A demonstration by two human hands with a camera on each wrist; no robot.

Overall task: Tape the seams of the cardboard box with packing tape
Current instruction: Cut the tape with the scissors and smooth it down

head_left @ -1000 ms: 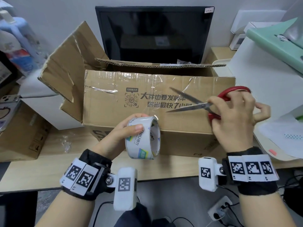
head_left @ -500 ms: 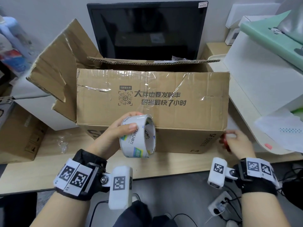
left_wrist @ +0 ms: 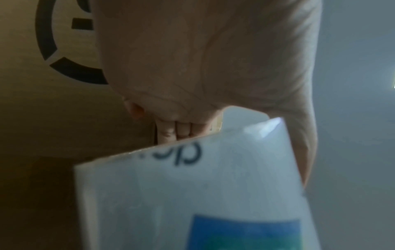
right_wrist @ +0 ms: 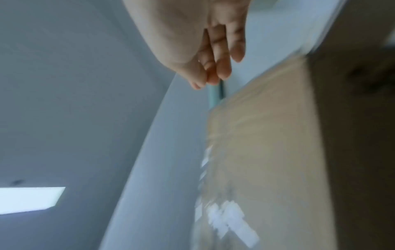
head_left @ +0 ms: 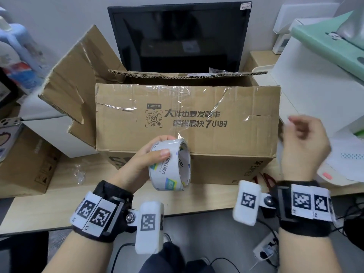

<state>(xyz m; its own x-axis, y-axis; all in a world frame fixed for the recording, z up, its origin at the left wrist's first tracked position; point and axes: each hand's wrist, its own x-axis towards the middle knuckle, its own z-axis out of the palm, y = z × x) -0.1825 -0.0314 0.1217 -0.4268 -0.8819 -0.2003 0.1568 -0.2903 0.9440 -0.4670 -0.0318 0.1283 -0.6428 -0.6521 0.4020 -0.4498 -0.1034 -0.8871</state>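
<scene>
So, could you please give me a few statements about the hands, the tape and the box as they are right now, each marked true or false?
1. The left hand grips the roll of tape. True.
2. The right hand holds the scissors. False: it holds nothing; the red-handled scissors lie on the desk by the box's near right corner.
3. The cardboard box is fully closed. False: its left flap stands up and the top is open.
4. Clear tape already shows on the near flap of the box. True.
5. A dark monitor stands behind the box. True.
</scene>
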